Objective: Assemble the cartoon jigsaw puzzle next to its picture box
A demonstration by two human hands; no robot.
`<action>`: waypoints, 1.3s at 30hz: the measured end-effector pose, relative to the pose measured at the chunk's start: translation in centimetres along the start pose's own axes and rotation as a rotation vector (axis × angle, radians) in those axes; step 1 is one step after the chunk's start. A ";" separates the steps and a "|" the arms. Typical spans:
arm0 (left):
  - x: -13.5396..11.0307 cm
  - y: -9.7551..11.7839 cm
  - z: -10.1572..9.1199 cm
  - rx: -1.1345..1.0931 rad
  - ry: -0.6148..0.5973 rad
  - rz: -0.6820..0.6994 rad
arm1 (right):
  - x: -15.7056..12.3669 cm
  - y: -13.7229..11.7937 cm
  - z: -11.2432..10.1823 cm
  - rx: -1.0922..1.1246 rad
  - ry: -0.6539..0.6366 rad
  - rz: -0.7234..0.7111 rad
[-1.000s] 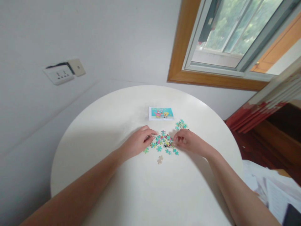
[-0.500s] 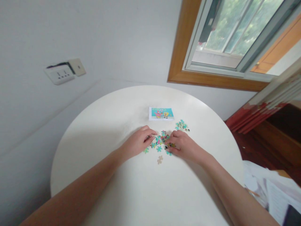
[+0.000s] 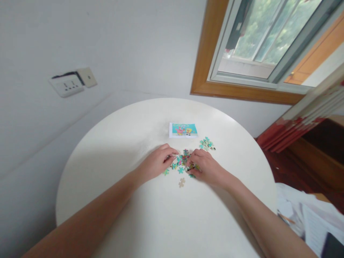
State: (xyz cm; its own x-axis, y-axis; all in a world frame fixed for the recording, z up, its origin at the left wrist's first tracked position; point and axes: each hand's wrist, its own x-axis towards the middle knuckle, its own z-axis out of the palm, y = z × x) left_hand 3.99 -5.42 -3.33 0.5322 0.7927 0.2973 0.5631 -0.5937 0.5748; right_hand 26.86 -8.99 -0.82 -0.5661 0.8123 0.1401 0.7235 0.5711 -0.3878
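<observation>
A small heap of colourful jigsaw puzzle pieces (image 3: 180,160) lies on the white round table (image 3: 166,218) between my hands. My left hand (image 3: 158,160) rests at the heap's left side, thumb and fingers curled together; what they pinch, if anything, is too small to make out. At the right side, my right hand (image 3: 203,165) has its fingers down among the pieces, with a dark-patterned puzzle piece (image 3: 189,169) at the fingertips. One beige puzzle piece (image 3: 182,182) lies face down in front of the heap. A green piece (image 3: 166,172) lies just below my left hand.
Behind the heap lies a picture card (image 3: 184,130) with cartoon figures. A second pile of pieces (image 3: 206,143) sits beyond my right hand. The wall has a socket (image 3: 68,85) and a wood-framed window (image 3: 249,93). Papers (image 3: 314,218) lie at the lower right, beside the table.
My right hand's fingers have drawn slightly closer together over the pieces. My left hand stays in place. The whole view has shifted slightly.
</observation>
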 end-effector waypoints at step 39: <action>0.0 0.5 -0.3 -0.024 -0.026 -0.048 | 1.5 10.4 -1.7 -0.100 0.593 0.631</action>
State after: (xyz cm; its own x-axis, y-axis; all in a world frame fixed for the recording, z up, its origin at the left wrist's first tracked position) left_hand 4.07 -5.65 -2.78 0.5212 0.8162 0.2493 0.5735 -0.5513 0.6060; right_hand 34.21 -1.61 -3.06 0.2309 0.8923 0.3880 0.8797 -0.0211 -0.4751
